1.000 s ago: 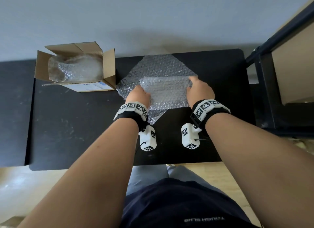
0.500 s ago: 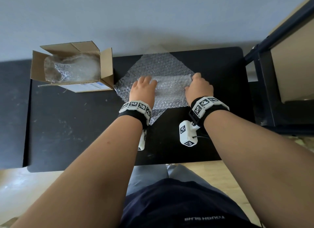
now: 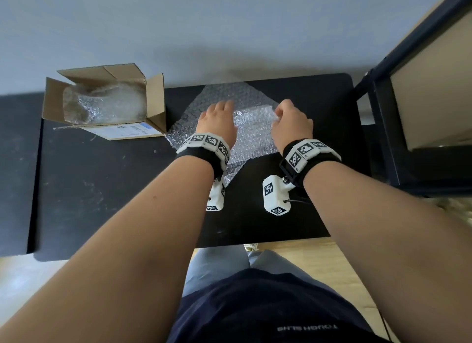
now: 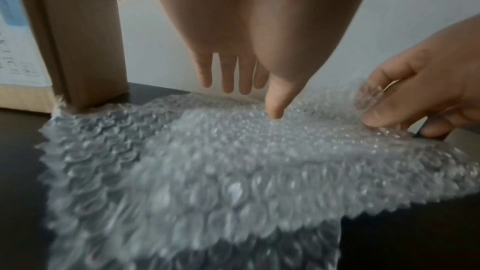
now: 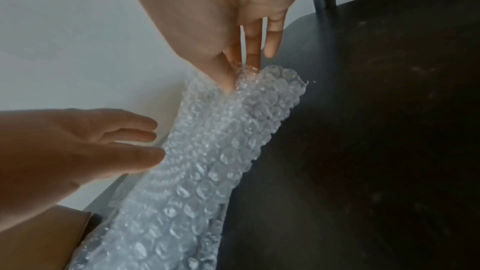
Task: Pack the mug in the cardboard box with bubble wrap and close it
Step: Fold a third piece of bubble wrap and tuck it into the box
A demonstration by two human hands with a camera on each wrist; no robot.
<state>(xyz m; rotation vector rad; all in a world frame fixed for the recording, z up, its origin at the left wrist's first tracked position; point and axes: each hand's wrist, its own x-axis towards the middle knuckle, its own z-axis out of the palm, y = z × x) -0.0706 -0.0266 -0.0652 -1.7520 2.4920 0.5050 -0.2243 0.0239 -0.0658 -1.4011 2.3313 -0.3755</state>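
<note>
- Over on the far left of the worktop (image 3: 107, 204), your cardboard box (image 3: 102, 99) sits with its flaps still open. It already has a bubble-wrapped bundle inside; I'd guess that's the mug, but the wrap hides it, so can't say for sure.
- Just right of the box, a second sheet of bubble wrap (image 3: 251, 128) is spread flat, one corner touching the box's flap.
- Your left hand (image 3: 218, 124) hovers low over that sheet with straight, relaxed fingers (image 4: 228, 73), holding nothing.
- Your right hand (image 3: 291, 124) has thumb and fingers (image 5: 249, 48) pinched on the sheet's right edge, folding it over.
- So my read: wrapping looks done, padding is in progress. Still left: get this sheet into the box, then close the flaps.
</note>
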